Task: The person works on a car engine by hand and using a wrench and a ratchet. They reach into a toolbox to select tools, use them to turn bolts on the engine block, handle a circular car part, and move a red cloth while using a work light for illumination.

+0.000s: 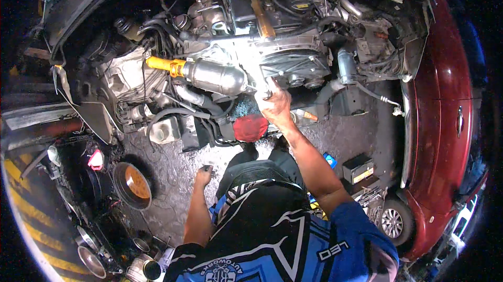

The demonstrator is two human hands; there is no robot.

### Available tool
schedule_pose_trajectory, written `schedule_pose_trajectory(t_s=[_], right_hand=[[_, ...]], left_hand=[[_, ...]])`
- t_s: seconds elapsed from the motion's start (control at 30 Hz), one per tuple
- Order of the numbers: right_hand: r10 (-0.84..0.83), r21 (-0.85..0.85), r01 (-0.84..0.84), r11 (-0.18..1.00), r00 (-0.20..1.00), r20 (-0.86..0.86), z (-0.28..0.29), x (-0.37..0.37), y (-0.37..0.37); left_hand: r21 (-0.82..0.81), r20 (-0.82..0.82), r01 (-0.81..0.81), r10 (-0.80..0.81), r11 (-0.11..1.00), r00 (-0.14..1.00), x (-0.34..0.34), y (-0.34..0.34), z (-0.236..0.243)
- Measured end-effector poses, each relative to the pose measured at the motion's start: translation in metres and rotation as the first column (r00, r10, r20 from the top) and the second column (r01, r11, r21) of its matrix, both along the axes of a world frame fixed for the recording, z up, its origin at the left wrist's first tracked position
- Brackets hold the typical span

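1. Pan: far left, on the floor, orange patch inside; well apart from both hands.
2. Silver canister: lies across the front of the engine, yellow end piece at its left. Probably best not leaned on (can't see what supports it).
3. Left hand: low, out over the floor, off the engine. Fingers look gathered on a small dark piece, too small to identify. Better to hold that well inside the fingertips, since a drop would likely be hard to spot on this floor.
4. Red cloth: below the right hand, looks apart from it.
5. Right hand: reaches up to the engine front, fingers curled, clamped on a pale metal piece. That piece sits between the silver canister and the belt area; glare washes out its upper part, so its far contact can't be told. Good handling here: wrist straight, slow even force, knuckles clear of hard edges, light angled off the contact spot (glare looks like the main trouble).
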State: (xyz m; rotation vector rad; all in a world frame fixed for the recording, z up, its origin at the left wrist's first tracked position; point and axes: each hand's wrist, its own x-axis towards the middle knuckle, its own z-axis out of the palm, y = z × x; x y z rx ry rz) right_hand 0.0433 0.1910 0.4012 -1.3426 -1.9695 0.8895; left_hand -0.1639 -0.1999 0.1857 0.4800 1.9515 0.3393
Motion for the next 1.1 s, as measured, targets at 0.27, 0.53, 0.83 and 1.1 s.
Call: schedule_pose_trajectory(t_s=[0.27, 0.53, 0.83, 1.1], right_hand=[[0.096, 0.103, -0.088, 0.991, 0.993, -0.074, 0.027, 0.004, -0.006], [-0.292, 0.156, 0.326, 0.932, 0.934, -0.205, 0.043, 0.085, 0.018], [-0.205, -0.1, 0.183, 0.978, 0.926, -0.317, 0.044, 0.106, 0.057], [-0.252, -0.313, 0.101, 0.944, 0.835, -0.489, 0.025, 0.1, 0.059]], left_hand=[[-0.04, 0.156, -0.123, 0.128, 0.992, 0.979, 0.015, 0.023, 0.03], [0.079, 0.023, -0.104, 0.103, 0.991, 0.994, 0.001, 0.047, 0.028], [-0.051, 0.075, -0.072, 0.076, 0.996, 0.994, 0.041, 0.041, 0.06], [0.0, 0.11, -0.147, 0.146, 0.989, 0.983, 0.047, 0.034, 0.061]])
